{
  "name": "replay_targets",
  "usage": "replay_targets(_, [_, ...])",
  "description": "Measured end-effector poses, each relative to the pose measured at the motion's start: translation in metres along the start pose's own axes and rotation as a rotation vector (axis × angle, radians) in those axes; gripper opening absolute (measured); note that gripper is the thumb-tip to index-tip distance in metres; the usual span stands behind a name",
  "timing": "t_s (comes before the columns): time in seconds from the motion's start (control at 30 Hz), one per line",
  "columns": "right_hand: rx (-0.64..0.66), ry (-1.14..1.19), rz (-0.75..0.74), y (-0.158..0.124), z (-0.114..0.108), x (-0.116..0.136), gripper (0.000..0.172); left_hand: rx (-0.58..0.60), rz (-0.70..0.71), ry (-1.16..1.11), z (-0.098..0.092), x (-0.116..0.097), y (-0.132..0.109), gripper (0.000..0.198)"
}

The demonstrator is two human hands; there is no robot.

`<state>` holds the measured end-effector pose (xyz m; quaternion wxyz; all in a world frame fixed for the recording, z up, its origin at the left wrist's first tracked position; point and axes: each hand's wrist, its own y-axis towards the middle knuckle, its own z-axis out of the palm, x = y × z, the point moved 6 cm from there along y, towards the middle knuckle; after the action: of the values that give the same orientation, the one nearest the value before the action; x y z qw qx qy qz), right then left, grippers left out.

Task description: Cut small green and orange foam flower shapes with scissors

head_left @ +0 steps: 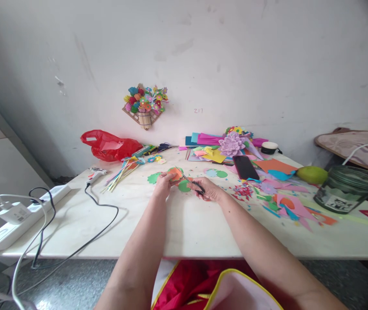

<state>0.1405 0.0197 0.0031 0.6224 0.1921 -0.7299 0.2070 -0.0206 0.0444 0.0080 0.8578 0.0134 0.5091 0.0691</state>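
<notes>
My left hand (164, 183) pinches an orange piece of craft paper or foam (175, 173) above the middle of the table. In my right hand (210, 190) are black-handled scissors (198, 186), fingers wrapped round the handles. Their blades point up and left, at the edge of the orange piece; whether they touch it is hard to tell. A scalloped green piece (153, 178) lies just left of my left hand, and another green piece (184, 186) is under the scissors. Behind my right hand lie a light blue and a green cutout (222, 174).
Colourful scraps (292, 206) and a phone (245, 167) lie to the right, near a dark green jar (342, 189). At left are a glue gun (96, 175) with its cable and a power strip (25, 219). A red plastic bag (111, 146) stands at the back.
</notes>
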Motion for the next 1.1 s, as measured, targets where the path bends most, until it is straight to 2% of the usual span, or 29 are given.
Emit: replay_targets(1.1, [0.027, -0.001, -0.009, -0.0006, 0.0006, 0.0013, 0.03, 0.057, -0.017, -0.03, -0.0039, -0.0032, 0.0011, 0.013])
